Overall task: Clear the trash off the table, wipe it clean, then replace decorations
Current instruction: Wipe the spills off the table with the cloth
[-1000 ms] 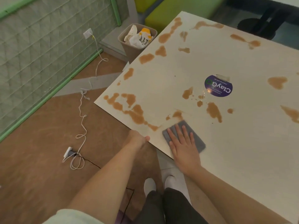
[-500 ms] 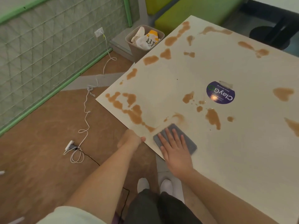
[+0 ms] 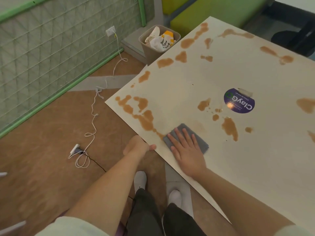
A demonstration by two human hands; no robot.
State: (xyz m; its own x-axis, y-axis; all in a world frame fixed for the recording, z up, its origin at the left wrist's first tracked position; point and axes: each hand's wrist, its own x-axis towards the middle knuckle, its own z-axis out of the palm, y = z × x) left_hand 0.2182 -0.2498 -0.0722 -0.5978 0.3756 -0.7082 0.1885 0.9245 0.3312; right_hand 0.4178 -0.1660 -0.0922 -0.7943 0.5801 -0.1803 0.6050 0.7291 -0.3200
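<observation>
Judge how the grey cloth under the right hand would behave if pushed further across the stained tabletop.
The grey cloth looks folded flat and thin, so it is probably floppy and light. Pressed under the right hand, whose fingers lie straight, it should slide rather than bunch. The brown stains on the table look wet, so it likely soaks and drags somewhat.

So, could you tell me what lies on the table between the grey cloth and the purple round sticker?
In the head view, brown spill patches and small droplets lie between the grey cloth under the right hand and the purple sticker; the rest is bare table.

The right hand (image 3: 186, 151) slid the cloth (image 3: 185, 137) leftward over a stain.
</observation>
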